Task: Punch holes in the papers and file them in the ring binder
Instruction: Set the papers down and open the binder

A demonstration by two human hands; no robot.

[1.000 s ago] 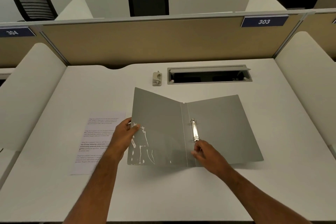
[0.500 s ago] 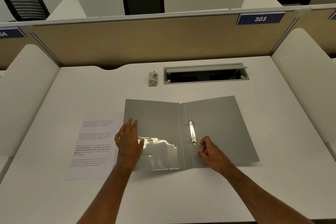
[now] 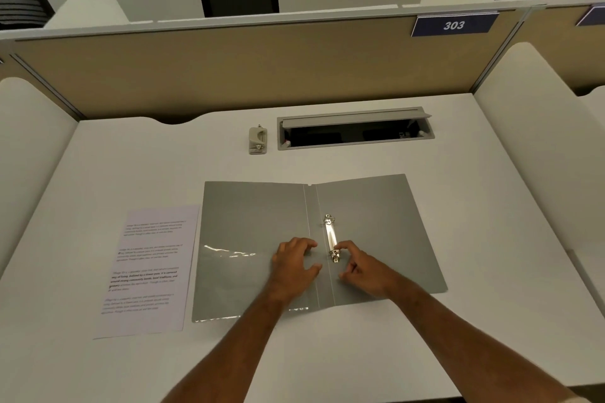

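Ring binder (image 3: 376, 222) lying open, thin and floppy; both hands flanking the stiff metal ring mechanism (image 3: 331, 238). Left hand (image 3: 294, 267) loosely curled, holding nothing; right hand (image 3: 363, 271) fingertips touching lower ring, grip uncertain. Best pried at the rings.

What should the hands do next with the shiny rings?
Probably pull the rings apart. The ring binder lies open flat, both hands flank the near ring, left hand and right hand, and the rings look closed, so no paper could slide on.
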